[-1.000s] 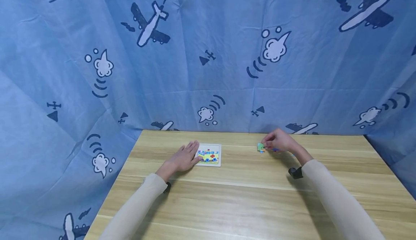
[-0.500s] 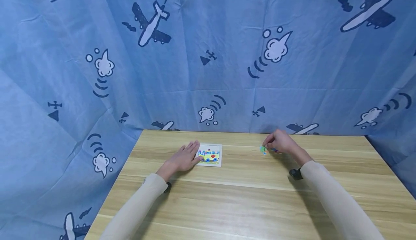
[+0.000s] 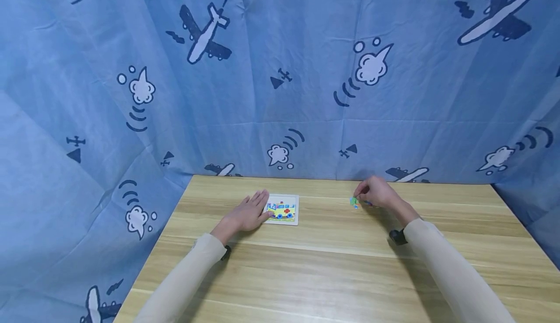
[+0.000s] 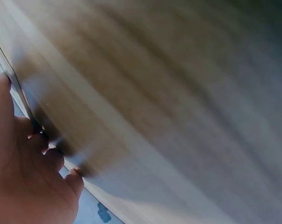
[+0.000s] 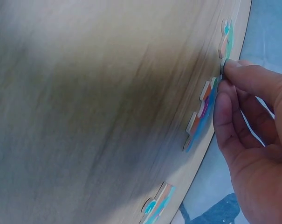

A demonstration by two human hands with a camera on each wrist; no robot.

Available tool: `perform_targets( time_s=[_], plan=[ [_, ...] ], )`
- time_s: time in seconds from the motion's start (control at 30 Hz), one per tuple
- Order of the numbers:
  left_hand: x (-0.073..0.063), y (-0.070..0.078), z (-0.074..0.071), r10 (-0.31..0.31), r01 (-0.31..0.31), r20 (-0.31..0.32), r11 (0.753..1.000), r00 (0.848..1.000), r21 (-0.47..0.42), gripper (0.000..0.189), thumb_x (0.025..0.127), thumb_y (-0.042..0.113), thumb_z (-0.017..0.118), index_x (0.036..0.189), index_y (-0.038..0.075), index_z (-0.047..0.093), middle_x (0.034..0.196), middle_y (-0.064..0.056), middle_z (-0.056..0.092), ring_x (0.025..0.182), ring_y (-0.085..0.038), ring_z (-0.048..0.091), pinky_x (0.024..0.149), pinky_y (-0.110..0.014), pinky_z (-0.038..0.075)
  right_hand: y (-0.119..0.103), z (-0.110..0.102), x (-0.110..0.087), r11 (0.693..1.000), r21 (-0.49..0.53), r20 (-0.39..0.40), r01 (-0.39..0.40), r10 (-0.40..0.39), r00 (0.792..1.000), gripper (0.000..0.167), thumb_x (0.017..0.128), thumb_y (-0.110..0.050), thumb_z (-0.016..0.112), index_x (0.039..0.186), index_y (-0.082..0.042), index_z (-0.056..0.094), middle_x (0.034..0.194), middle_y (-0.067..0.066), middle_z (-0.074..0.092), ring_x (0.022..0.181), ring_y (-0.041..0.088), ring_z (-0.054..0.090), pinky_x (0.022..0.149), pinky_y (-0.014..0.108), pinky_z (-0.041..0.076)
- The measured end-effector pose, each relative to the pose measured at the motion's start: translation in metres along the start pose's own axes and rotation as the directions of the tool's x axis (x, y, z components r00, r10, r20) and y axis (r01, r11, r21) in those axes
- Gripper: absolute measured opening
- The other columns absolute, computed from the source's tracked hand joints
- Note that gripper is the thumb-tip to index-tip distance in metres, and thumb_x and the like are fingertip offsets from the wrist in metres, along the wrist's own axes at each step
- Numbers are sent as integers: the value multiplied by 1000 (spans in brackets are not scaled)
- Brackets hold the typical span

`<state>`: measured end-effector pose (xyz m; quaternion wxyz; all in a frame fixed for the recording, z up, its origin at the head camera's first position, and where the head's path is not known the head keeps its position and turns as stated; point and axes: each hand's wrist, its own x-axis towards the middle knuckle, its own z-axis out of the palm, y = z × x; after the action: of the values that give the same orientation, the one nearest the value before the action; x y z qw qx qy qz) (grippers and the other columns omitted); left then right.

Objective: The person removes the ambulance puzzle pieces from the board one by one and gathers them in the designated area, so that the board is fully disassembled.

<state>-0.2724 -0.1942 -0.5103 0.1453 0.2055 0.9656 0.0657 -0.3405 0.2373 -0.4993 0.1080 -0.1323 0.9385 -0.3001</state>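
My left hand (image 3: pixel 246 214) rests with straight fingers on the left side of a white-framed puzzle board (image 3: pixel 296 211). The board shows a yellow ambulance with a red cross; my hand covers its left part. In the left wrist view, the left hand (image 4: pixel 33 177) fills the lower left corner, and the board is seen only edge-on. To the right, my right hand (image 3: pixel 377 191) pinches the edge of a green puzzle piece (image 3: pixel 353 201) between thumb and fingertips, low at the tabletop. In the right wrist view, a multicoloured puzzle piece (image 5: pixel 203 112) lies beside the right hand's fingers.
Another puzzle piece (image 5: pixel 159 201) lies further along the wooden table (image 3: pixel 297 274). A blue curtain (image 3: pixel 306 94) with airplane prints hangs behind the table's back edge. Dark wrist straps show below both sleeves.
The green piece, turned up and more visible a second ago, now shows smaller and slightly further right by my right fingertips. My left hand has stayed on the board.
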Motion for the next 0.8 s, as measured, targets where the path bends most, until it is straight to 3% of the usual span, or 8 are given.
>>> perform_targets(
  time_s=[0.43, 0.67, 0.8],
  plan=[
    [0, 3, -3, -31, 31, 31, 1000, 999, 2, 78, 112, 57, 33, 169, 8, 14, 179, -8, 10, 167, -28, 10, 137, -50, 15, -6, -2, -3, 999, 2, -13, 34, -34, 999, 9, 95, -3, 72, 95, -4, 81, 91, 11, 77, 69, 16, 61, 57, 30, 52],
    [2, 8, -8, -50, 51, 38, 998, 998, -22, 78, 111, 55, 36, 169, 7, 16, 179, -9, 12, 167, -28, 11, 136, -48, 17, -30, -2, -2, 991, -16, -49, 130, -131, 990, 13, 98, -9, 71, 102, -2, 81, 98, 13, 79, 88, 20, 71, 79, 37, 60],
    [2, 14, -10, -42, 43, 32, 999, 999, -29, 77, 112, 54, 34, 169, 6, 15, 179, -10, 11, 167, -29, 11, 136, -48, 17, -50, 5, 1, 982, -14, -43, 188, -189, 981, 14, 97, -10, 72, 102, -1, 81, 96, 12, 80, 87, 21, 73, 81, 40, 62]
  ],
)
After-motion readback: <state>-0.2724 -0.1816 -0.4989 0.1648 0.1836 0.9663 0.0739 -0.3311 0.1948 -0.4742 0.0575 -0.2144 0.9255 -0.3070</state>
